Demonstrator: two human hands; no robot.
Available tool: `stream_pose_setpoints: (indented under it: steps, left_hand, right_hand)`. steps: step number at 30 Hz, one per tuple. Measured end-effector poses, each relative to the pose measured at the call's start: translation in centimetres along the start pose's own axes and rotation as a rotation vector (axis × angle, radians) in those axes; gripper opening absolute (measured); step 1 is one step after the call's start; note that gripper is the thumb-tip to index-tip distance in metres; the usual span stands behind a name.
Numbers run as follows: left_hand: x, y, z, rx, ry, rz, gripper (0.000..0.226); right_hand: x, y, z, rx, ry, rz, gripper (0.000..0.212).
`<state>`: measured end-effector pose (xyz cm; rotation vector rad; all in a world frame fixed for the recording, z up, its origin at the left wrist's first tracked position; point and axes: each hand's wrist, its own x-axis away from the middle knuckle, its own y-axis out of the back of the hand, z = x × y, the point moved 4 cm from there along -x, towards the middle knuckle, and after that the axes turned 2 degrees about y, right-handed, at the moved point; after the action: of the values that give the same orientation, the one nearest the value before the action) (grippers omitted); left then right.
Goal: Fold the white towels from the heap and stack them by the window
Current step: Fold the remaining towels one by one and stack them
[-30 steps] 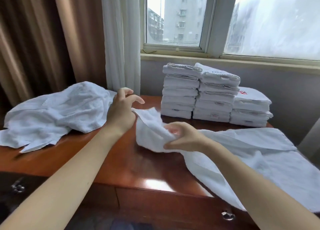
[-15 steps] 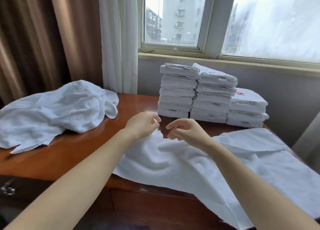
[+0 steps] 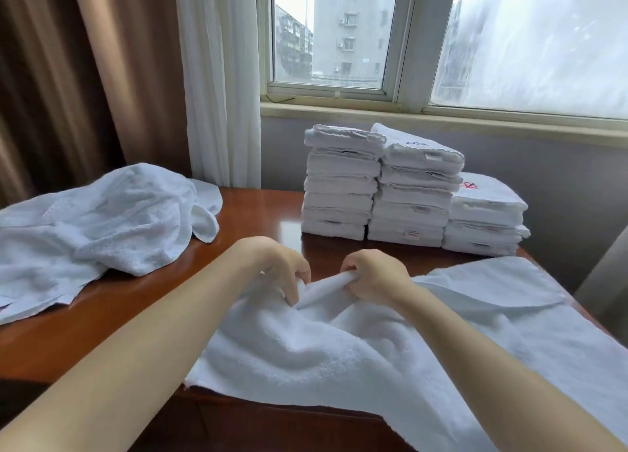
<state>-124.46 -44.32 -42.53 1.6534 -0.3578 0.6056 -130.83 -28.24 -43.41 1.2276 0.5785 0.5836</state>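
Observation:
A white towel (image 3: pixel 339 356) lies spread and rumpled over the front of the wooden table (image 3: pixel 258 210), draping past its near edge. My left hand (image 3: pixel 275 264) and my right hand (image 3: pixel 377 274) sit close together at its far edge, each pinching a raised ridge of the cloth between them. A heap of unfolded white towels (image 3: pixel 98 223) lies at the left. Three stacks of folded white towels (image 3: pixel 404 193) stand at the back under the window (image 3: pixel 339 33); the right stack is lowest.
Brown drapes (image 3: pixel 68 77) and a white sheer curtain (image 3: pixel 221 77) hang behind the heap. A grey chair edge (image 3: pixel 608 281) shows at the far right. Bare tabletop shows between the heap and the stacks.
The towel has been drawn towards me and spread over the table front. Both hands have come together and now pinch its far edge; earlier my left hand was raised and open.

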Motion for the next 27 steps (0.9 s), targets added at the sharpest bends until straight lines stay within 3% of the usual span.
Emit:
stream_pose_setpoints:
  steps: [1,3,6,8,10,12,15,17,19,20,21,22,24,27]
  left_hand:
    - [0.3,0.2,0.1,0.004,0.014,-0.010,0.025]
    - [0.7,1.4,0.3,-0.005,0.025,-0.208,0.020]
    - [2.6,5.0,0.8,-0.025,0.078,-0.773,0.010]
    - [4.3,7.5,0.9,-0.067,0.114,-1.132,0.016]
    - [5.5,8.9,0.6,-0.147,0.121,-1.323,0.024]
    - [5.9,8.9,0.4,-0.239,0.142,-1.310,0.028]
    - [5.2,7.1,0.6,-0.353,0.213,-1.037,0.030]
    - [4.8,5.0,1.0,-0.353,0.220,-0.712,0.024]
    - [4.4,2.3,1.6,-0.212,0.202,-0.267,0.034]
    - [4.5,1.0,1.8,-0.110,0.194,-0.077,0.041]
    - [4.6,0.2,1.7,-0.002,0.172,0.008,0.042]
    - [4.5,-0.1,1.7,0.086,0.135,-0.028,0.036]
    - [4.2,0.4,1.9,0.166,0.103,-0.343,0.023]
    - [4.2,0.4,2.1,0.159,0.125,-0.795,0.006]
  right_hand:
    - [-0.2,0.5,-0.3,-0.047,-0.017,-0.088,0.023]
    - [-0.5,2.1,-1.0,-0.121,-0.043,-0.292,0.025]
    - [-1.0,5.2,-1.4,-0.191,-0.043,-0.575,0.026]
    - [-1.2,6.9,-1.4,-0.211,-0.022,-0.704,0.025]
    - [-1.3,7.8,-1.4,-0.202,0.001,-0.766,0.025]
    - [-1.1,7.7,-1.4,-0.163,0.012,-0.750,0.024]
    - [-0.6,6.2,-1.2,-0.165,0.058,-0.530,0.022]
    - [0.0,4.3,-1.0,-0.151,0.112,-0.211,0.019]
    - [1.4,2.2,-0.7,-0.161,0.131,0.156,0.019]
    - [2.0,1.4,-0.6,-0.214,0.124,0.267,0.027]
    - [2.3,1.0,-0.5,-0.305,0.119,0.282,0.028]
    - [2.4,0.9,-0.4,-0.400,0.116,0.212,0.025]
    - [2.1,1.3,-0.6,-0.504,0.090,-0.034,0.013]
    - [2.2,1.2,-1.7,-0.397,-0.013,-0.304,0.021]
